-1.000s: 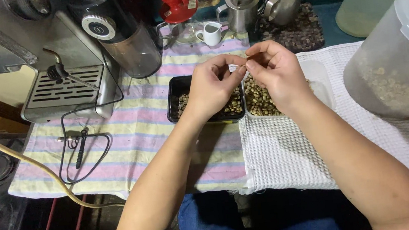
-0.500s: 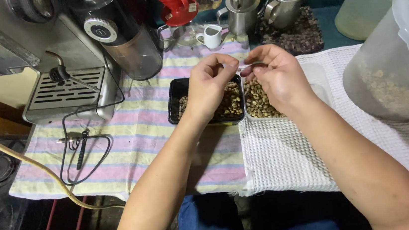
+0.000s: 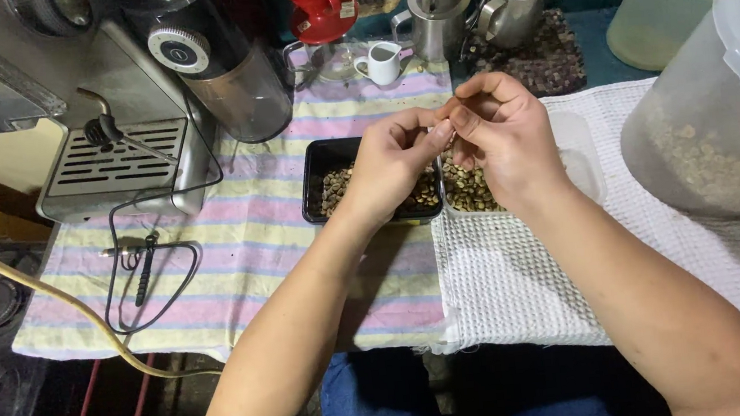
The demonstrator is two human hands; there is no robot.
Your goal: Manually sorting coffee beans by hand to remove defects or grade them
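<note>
We see both hands raised together above the trays. Our left hand (image 3: 389, 165) and right hand (image 3: 501, 137) meet fingertip to fingertip at mid-frame, thumbs and forefingers pinched narrow around something very small; it is most likely a single bean, but it is hidden between the fingers and we cannot tell which hand carries it.

Directly below the left hand lies the black tray (image 3: 319, 169) of pale beans (image 3: 337, 188), on the striped cloth (image 3: 247, 247). Just beside it, to the right and partly under the right hand, a second batch of greener beans (image 3: 470, 191) rests at the edge of the white waffle cloth (image 3: 522, 284). The two lots sit side by side, near touching.

Relation of note: the pinch point hangs over the seam between the two lots, the left hand nearer the black tray, the right hand nearer the greener lot. A drop either way is short and downward.

The large translucent container (image 3: 722, 111) stands well apart to the right; the espresso machine (image 3: 112, 160) is at far left
</note>
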